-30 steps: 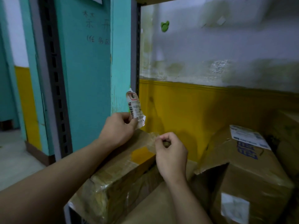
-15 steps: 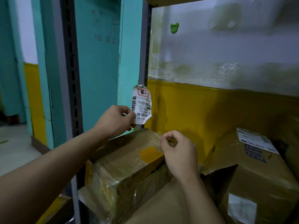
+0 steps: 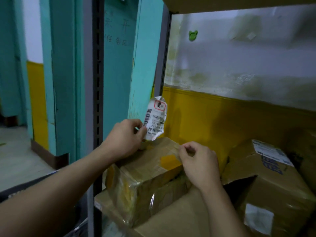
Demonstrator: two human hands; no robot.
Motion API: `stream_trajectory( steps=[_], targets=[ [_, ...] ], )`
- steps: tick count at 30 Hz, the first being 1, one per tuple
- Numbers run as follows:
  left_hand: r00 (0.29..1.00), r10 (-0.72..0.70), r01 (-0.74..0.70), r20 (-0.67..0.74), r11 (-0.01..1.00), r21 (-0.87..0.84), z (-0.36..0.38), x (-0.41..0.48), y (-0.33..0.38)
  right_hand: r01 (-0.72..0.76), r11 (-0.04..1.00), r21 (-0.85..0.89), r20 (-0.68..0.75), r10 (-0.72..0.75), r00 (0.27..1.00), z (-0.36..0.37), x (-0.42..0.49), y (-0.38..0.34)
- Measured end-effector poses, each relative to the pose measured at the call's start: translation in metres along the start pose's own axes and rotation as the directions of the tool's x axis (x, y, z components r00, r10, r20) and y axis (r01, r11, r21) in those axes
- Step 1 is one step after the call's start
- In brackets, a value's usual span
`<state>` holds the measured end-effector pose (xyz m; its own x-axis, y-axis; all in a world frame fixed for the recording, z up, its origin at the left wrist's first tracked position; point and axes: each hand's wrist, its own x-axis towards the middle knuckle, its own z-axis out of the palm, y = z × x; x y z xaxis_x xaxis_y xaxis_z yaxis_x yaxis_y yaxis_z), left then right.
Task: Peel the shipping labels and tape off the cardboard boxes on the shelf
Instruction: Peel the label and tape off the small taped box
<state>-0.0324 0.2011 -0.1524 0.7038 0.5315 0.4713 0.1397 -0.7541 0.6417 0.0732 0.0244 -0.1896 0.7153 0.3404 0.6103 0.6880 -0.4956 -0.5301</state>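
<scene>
A small cardboard box [image 3: 147, 175] wrapped in clear tape lies on the shelf, on top of a flat box. My left hand [image 3: 124, 138] pinches a crumpled white shipping label [image 3: 155, 119] that stands up above the box's far left corner. My right hand [image 3: 199, 162] pinches a strip of clear tape [image 3: 171, 149] at the box's top right edge, next to a yellow patch.
A larger cardboard box [image 3: 266, 183] with a white label on top and a white sticker on its side stands to the right. A grey slotted shelf post [image 3: 95, 100] rises at left. The yellow and white wall closes the back, and a shelf board hangs overhead.
My left hand has lifted the label higher and turned its printed face toward me. The right hand keeps its pinch on the tape. The view has shifted left.
</scene>
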Motion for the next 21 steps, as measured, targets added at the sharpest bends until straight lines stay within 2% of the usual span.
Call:
stream_trajectory(
  steps=[3,7,13,18,21],
  targets=[
    [1.0,-0.024,0.024,-0.012,0.999,-0.033,0.007,-0.001,-0.01,0.063,0.998,0.025,0.051,-0.064,0.997,0.003,-0.011,0.003],
    [0.999,-0.03,0.028,-0.029,0.999,-0.044,0.011,-0.002,-0.015,0.184,0.978,-0.094,0.165,-0.167,0.972,0.006,-0.012,0.0],
    [0.999,-0.015,0.015,-0.049,1.0,0.015,0.019,-0.001,-0.016,0.275,0.957,-0.091,0.277,-0.241,0.93,0.01,-0.011,-0.003],
    [0.999,-0.039,0.039,-0.002,0.999,0.024,0.023,0.002,-0.017,0.159,0.984,0.075,0.302,-0.174,0.937,0.014,-0.011,0.004],
    [0.999,-0.031,0.03,0.013,0.997,0.07,0.023,0.001,-0.016,0.13,0.985,0.11,0.302,-0.158,0.94,0.013,-0.012,0.004]
  ],
)
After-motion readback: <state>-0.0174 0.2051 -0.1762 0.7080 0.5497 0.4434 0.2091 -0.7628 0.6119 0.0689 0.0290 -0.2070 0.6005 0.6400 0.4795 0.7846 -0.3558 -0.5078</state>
